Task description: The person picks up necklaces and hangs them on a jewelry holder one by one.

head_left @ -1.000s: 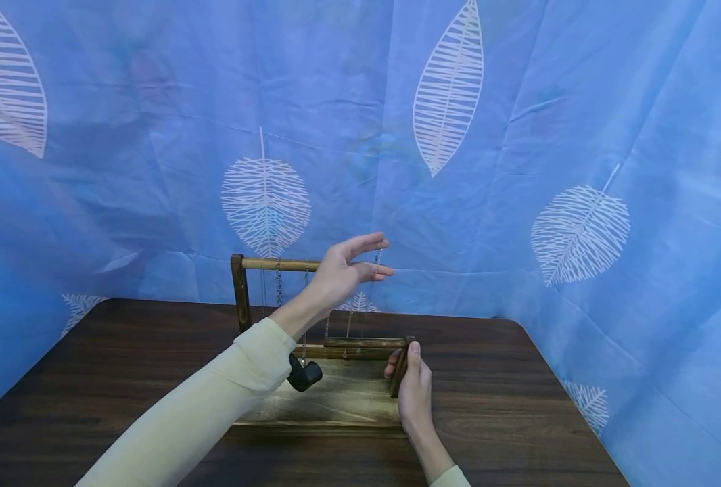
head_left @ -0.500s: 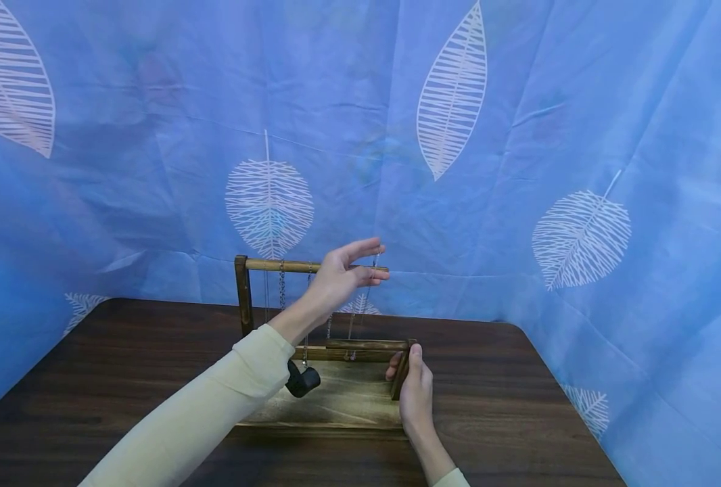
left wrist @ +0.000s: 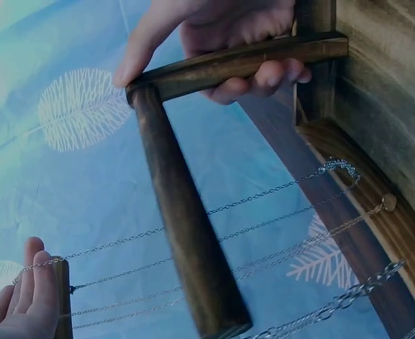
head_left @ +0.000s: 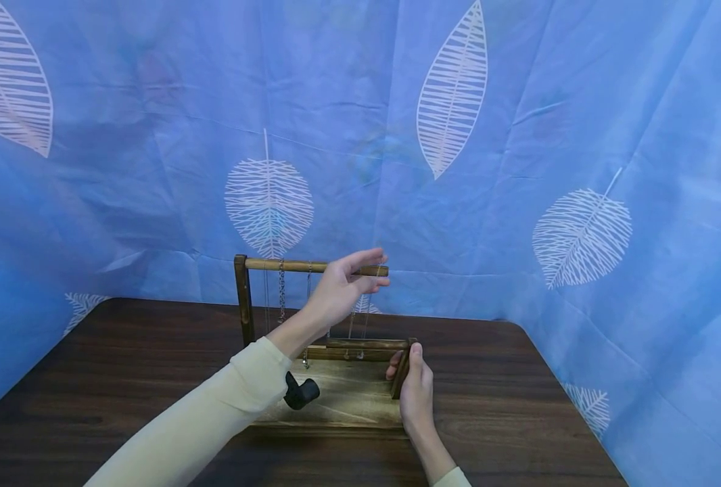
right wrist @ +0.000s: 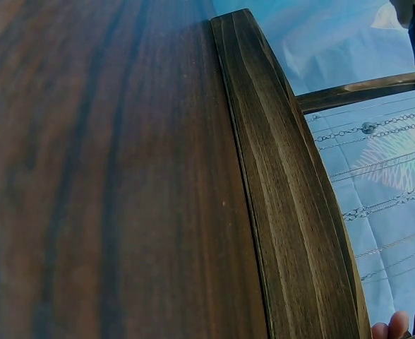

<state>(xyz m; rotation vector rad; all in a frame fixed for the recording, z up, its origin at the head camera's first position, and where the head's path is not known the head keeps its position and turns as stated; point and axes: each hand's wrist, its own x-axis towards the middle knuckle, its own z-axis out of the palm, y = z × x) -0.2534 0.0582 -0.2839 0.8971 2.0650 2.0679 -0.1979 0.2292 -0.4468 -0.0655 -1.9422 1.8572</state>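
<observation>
A dark wooden necklace stand (head_left: 336,385) stands on the table, with an upper rod (head_left: 287,264) and a lower rod (head_left: 366,343). My left hand (head_left: 335,287) is at the upper rod's free right end, its fingers spread above and below it. A thin silver necklace (left wrist: 137,235) stretches from those fingers, its loop about the rod end. In the left wrist view the left fingers (left wrist: 34,289) look nearly straight. My right hand (head_left: 417,389) grips the stand's short right upright (head_left: 400,372), thumb along its outer side. Several other necklaces (head_left: 281,291) hang from the upper rod.
The dark wood table (head_left: 488,406) extends around the stand. A blue curtain with white leaf prints (head_left: 360,135) hangs behind it. A black wrist camera (head_left: 302,393) sits under the left forearm, above the stand's base.
My left hand has moved down and slightly left, bringing the necklace from beyond the rod's free end to around it. The right hand keeps its grip on the upright.
</observation>
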